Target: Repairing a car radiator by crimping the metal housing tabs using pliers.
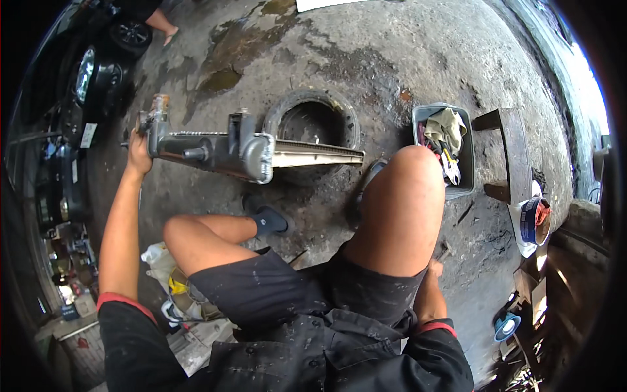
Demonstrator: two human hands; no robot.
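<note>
My left hand (139, 151) grips the left end of a car radiator (222, 155), next to a rusty-topped fitting (159, 108). The radiator is held up edge-on in front of my knees, its dark tank toward me and its thin pale core side reaching right. Beyond it a worn tyre (353, 121) lies flat on the floor, partly covered by the radiator. Down beside my right thigh, my right hand (431, 294) is closed, its fingers partly hidden by the leg. A small thin thing (445, 249) shows near its fingertips, too small to name.
A grey plastic bin (465, 176) with cloths and tools stands right of my knee, next to a low wooden bench (514, 153). At left is a dark car (104, 78), with another person's foot (171, 35) beyond. Bags (179, 287) lie by my left leg. The concrete floor has wet patches (222, 80).
</note>
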